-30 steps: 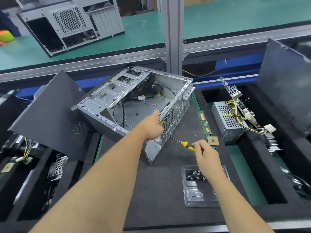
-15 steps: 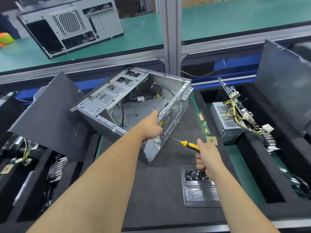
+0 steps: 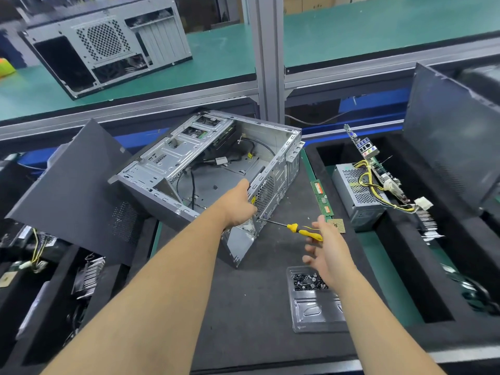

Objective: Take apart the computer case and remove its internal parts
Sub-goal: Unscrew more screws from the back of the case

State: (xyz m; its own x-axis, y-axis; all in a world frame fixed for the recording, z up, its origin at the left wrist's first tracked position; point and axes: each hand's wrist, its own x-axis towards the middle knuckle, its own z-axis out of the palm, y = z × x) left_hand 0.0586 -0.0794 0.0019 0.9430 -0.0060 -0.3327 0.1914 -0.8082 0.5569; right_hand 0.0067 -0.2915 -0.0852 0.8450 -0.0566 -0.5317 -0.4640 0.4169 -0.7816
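We had the computer case (image 3: pixel 205 169) lying open-side-up in the middle of the dark mat (image 3: pixel 243 307), nearly gutted, only a few black cables (image 3: pixel 189 182) trailing across its floor. Our left hand (image 3: pixel 238 204) was curled over the near rim of the rear panel, gripping it and pinning the shell down. And there was the screwdriver (image 3: pixel 295 228)! Its tip sat right at the rear panel's lower corner, just under that left hand, while the shaft ran out to the right and slightly toward us, yellow handle trailing. Our right hand (image 3: pixel 324 253) was at the handle end, fingers spread and loose; the handle lay against the thumb side, though whether anything truly pinched it, we could not tell. So the line mattered here: tip to the left at the case, handle to the right, and the right hand plainly the nearer one to take it up again along that same axis. The screw tray (image 3: pixel 316 312) waited just beneath that wrist, and a memory stick (image 3: pixel 322 197) lay on the mat's right edge.
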